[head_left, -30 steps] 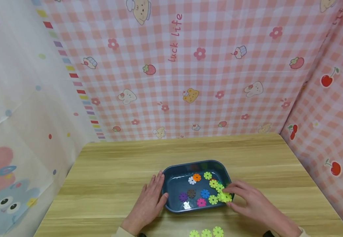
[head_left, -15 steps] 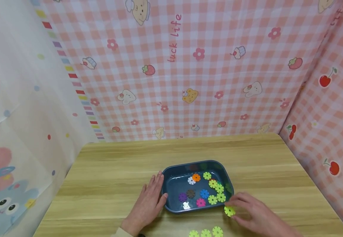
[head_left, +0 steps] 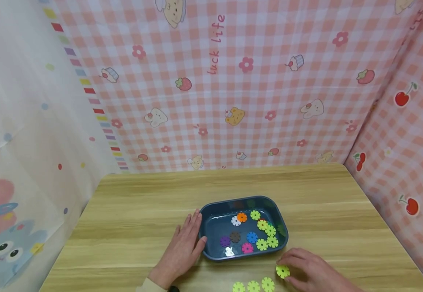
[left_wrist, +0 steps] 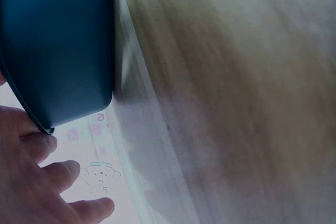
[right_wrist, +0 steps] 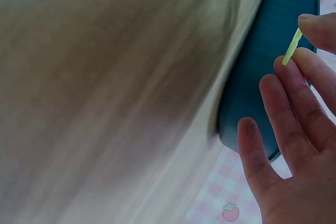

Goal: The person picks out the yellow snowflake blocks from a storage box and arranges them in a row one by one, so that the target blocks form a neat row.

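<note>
A dark blue tray (head_left: 216,231) stands on the wooden table, holding several notched plastic discs in mixed colours, among them a blue disc (head_left: 252,237) and an orange disc (head_left: 242,217). My left hand (head_left: 182,247) rests with straight fingers against the tray's left edge. In front of the tray's right corner, my right hand (head_left: 308,267) pinches a yellow-green notched disc (head_left: 282,271) between thumb and fingers. The right wrist view shows that disc (right_wrist: 292,46) edge-on, above the table. Near the front edge of the head view, three yellow-green discs (head_left: 253,286) lie in a row.
The wooden table (head_left: 142,211) stretches left, right and behind the tray. A pink checked cloth (head_left: 196,101) hangs at the back, with more patterned cloth at both sides.
My right hand has lifted the yellow-green disc out of the tray and brought it toward the front, close to the row of discs. My left hand stays at the tray's edge.
</note>
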{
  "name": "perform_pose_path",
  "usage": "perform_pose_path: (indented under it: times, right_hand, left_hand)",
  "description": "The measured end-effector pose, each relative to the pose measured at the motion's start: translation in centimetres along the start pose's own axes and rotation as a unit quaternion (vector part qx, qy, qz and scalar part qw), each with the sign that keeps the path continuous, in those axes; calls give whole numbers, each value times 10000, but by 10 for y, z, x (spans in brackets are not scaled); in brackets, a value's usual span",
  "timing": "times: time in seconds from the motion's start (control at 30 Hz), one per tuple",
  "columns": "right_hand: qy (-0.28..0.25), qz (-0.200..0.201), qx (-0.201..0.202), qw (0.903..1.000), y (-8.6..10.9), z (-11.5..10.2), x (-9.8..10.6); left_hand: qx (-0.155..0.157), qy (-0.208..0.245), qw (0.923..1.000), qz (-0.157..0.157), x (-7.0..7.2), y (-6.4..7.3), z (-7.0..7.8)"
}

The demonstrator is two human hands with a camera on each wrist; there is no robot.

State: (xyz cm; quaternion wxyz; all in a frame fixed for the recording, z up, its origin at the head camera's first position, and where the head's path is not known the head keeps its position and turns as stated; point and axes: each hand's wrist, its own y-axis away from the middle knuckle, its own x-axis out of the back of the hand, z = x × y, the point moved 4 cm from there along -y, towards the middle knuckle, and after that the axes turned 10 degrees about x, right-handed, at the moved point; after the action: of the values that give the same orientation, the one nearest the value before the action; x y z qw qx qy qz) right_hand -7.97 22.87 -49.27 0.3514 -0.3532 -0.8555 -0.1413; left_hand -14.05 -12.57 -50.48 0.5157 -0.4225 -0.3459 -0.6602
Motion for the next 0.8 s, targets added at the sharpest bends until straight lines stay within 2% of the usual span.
perform_pose_path:
  times: [0.1, 0.27, 0.43, 0.8]
  right_hand:
    - [23, -49, 62, 10000, 1, 2, -2]
    - [167, -91, 557, 9983, 2, 5, -9]
    - [338, -138, 745, 9966, 2, 10, -15]
    - [182, -348, 612, 9974, 2, 17, -19]
  left_hand:
    - [-12, -8, 10000, 14, 1, -1, 0]
    - [-3, -7, 10000, 9, 2, -1, 0]
    - [26, 31, 10000, 4, 2, -2, 0]
    - [38, 63, 10000, -29, -1, 0, 0]
